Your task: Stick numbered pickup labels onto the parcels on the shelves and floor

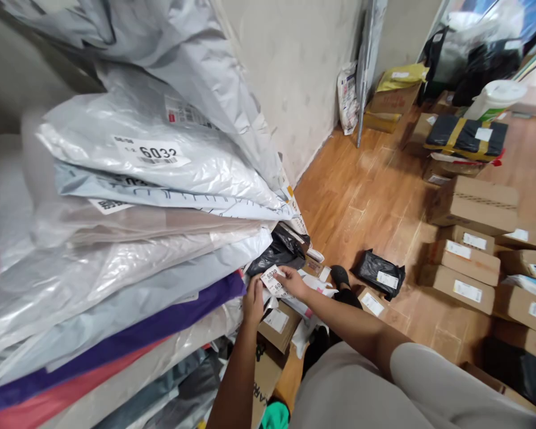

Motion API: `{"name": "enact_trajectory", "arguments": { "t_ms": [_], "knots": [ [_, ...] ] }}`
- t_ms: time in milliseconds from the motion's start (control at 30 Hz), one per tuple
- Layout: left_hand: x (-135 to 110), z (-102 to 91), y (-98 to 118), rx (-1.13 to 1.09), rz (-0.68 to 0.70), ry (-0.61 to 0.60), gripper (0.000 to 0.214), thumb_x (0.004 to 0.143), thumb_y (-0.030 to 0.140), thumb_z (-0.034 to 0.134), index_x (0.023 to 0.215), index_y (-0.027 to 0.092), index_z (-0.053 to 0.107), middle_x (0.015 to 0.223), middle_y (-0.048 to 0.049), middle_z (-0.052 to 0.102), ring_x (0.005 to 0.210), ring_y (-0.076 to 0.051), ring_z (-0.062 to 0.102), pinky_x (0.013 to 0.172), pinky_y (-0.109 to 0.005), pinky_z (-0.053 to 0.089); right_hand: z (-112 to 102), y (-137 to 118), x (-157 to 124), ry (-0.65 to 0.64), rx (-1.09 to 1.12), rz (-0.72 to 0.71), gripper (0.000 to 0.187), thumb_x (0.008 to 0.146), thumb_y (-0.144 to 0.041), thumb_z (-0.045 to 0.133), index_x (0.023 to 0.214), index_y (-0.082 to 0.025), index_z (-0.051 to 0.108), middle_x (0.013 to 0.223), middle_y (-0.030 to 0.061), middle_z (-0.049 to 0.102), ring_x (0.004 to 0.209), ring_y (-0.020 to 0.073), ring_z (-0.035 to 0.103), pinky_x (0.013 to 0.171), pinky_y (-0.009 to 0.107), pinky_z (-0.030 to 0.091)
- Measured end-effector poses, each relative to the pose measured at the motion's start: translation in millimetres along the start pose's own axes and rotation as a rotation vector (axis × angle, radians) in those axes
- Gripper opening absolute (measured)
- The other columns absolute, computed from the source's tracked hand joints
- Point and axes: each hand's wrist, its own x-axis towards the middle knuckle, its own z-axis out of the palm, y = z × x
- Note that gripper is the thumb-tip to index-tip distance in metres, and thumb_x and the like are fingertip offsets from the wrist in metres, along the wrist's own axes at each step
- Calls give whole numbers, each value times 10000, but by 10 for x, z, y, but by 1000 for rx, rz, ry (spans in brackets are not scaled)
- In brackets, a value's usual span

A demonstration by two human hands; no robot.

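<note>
Head view: gripping label sheet two-handed, pinching its right edge with the fingers of right hand and its left edge with the fingers of left hand. Holding the label sheet printed side up, near labelled carton and black bag. Working beside stacked plastic mailers at left, including one numbered 6032. Resting one foot on wood floor, near black parcel, with cardboard boxes bearing white labels grouped farther right.
</note>
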Motion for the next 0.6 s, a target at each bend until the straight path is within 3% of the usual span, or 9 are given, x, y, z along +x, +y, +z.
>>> {"name": "enact_trajectory", "arguments": {
  "t_ms": [133,233,333,433,600],
  "knots": [
    [7,67,132,79,-19,189,349,907,429,443,1088,174,599,922,-78,681,807,-190,630,720,-285,479,113,106,105,113,-83,-31,394,666,-544,685,723,-157,643,638,-12,603,572,114,478,547,235,387],
    [94,44,251,174,12,279,292,879,427,518,954,195,680,973,-107,661,912,-236,598,795,-333,438,171,128,151,198,-141,-40,399,703,-558,630,683,-160,615,608,-16,570,567,114,453,529,231,358],
    [223,-3,279,264,131,257,237,884,387,535,937,222,697,1078,-98,653,1014,-240,575,880,-342,402,203,120,200,260,-183,-25,429,718,-586,595,640,-164,588,573,-25,540,541,105,427,515,227,339],
    [350,-26,232,336,204,226,225,890,359,532,958,199,675,1031,-97,666,964,-221,593,819,-306,417,216,111,248,304,-216,15,461,697,-615,602,593,-166,575,530,-38,511,517,96,408,489,218,310],
    [461,15,187,392,147,228,255,885,391,525,867,176,661,886,-91,667,817,-215,587,682,-285,391,178,82,275,341,-247,79,457,637,-586,680,519,-166,546,486,-59,454,505,82,382,469,209,268]
  ]
}}
